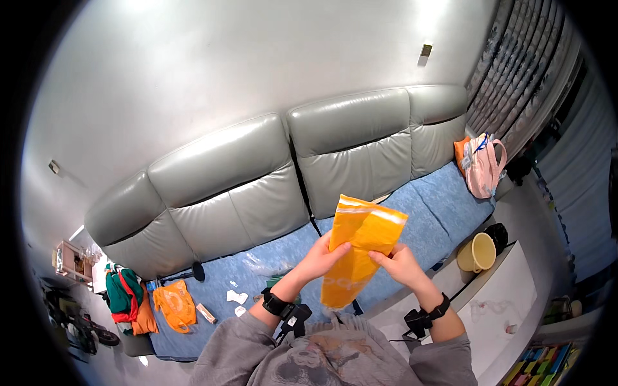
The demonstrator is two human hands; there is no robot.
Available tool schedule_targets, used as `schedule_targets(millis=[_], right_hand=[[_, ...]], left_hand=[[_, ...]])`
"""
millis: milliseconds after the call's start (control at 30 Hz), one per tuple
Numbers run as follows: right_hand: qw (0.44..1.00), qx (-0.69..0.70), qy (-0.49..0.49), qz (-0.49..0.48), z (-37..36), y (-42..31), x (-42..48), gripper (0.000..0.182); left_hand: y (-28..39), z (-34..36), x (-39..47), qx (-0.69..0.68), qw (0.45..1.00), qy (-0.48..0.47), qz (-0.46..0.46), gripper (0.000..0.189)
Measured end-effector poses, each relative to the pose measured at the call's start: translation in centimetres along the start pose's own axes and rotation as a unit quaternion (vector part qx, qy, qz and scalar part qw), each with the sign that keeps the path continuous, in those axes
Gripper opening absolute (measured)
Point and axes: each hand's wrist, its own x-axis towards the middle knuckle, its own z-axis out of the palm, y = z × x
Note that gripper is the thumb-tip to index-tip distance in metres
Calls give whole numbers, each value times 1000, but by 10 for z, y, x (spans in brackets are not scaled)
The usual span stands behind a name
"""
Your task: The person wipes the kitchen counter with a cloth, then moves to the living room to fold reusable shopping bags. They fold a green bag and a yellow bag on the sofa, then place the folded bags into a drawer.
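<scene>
Before my chest I hold an orange plastic bag (359, 241), creased and folded lengthwise, with white strips along its top edge and pale lettering lower down. My left hand (319, 258) pinches its left edge, thumb across the front. Gripping the right edge is my right hand (400, 265), its thumb also on the front face. The fingers behind the bag are partly hidden. Beyond it stretches a grey leather sofa (357, 135) with a blue seat cover (415, 227).
On the sofa's left lie an orange carrier bag (175, 304), a small box (206, 313), white scraps (236, 296) and green and red clothing (124, 294). A pink backpack (483, 166) rests at the far right. A yellow bucket (476, 252) stands beside a white table (497, 299).
</scene>
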Motion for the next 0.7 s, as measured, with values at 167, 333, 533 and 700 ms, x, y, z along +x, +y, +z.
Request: schedule_targets(millis=[167, 333, 533, 700], right_hand=[[993, 41, 29, 111, -11, 9, 6, 32], [996, 59, 70, 22, 1, 33, 8, 32], [991, -11, 120, -50, 10, 25, -1, 25], [989, 88, 119, -2, 16, 33, 0, 23]], left_hand=[[-11, -28, -11, 294, 953, 58, -40, 28], [-3, -20, -21, 143, 964, 31, -223, 34], [18, -13, -28, -124, 937, -31, -325, 45], [-11, 3, -29, -182, 951, 43, -248, 38]])
